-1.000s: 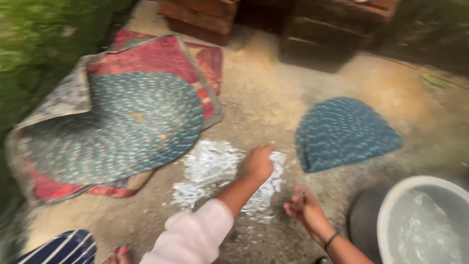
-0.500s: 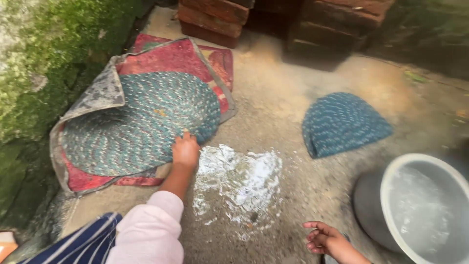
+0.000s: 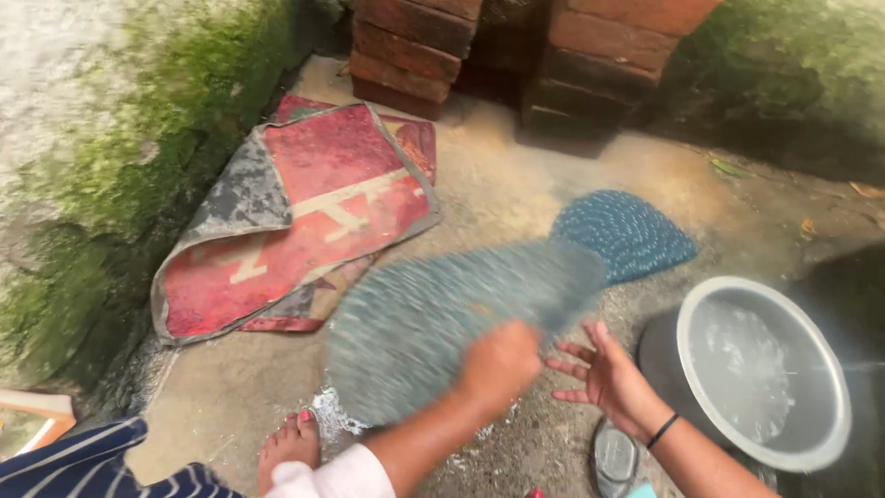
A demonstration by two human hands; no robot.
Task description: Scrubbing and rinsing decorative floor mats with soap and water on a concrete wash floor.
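The left hand [image 3: 501,361] is closed on the edge of a round blue-green braided mat [image 3: 442,327], blurred, in the lower middle of the frame. The right hand [image 3: 608,376] is spread open just beside it, holding nothing. The mat could well slip from that 1-handed grip, or flick onto the metal basin of water [image 3: 765,369] at lower right. Wet concrete ground [image 3: 516,198] with soap foam [image 3: 334,415] by a bare foot [image 3: 290,447] looks slippery. A red mat [image 3: 295,217] lies upper left, a smaller blue mat [image 3: 627,235] right of centre, bricks [image 3: 415,51] at top.
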